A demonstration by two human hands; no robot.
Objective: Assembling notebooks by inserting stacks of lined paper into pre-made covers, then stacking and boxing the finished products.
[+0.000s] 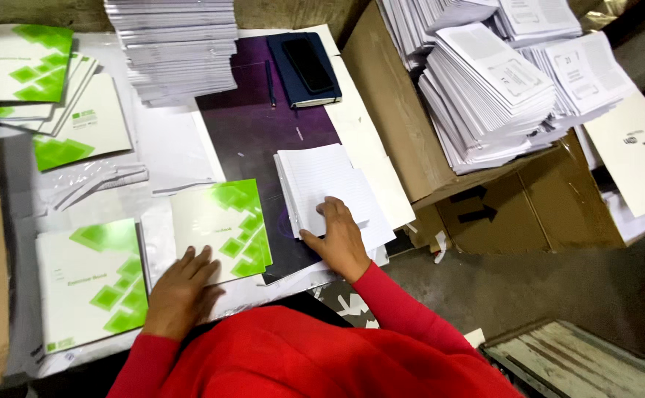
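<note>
My left hand (182, 289) lies flat on the near edge of a white and green book cover (226, 225), fingers spread. My right hand (339, 237) rests on a block of lined white pages (322, 184) to the right of it, fingers on the lower corner of the top sheet. Both lie on a dark purple mat (256, 125) on the table. My sleeves are red.
More green covers lie at the near left (90, 284) and far left (35, 66). A tall stack of page blocks (175, 44) stands at the back. A dark notebook with a phone on it (306, 68) and a pen (270, 82) sit behind. Cardboard boxes of white booklets (499, 81) stand right.
</note>
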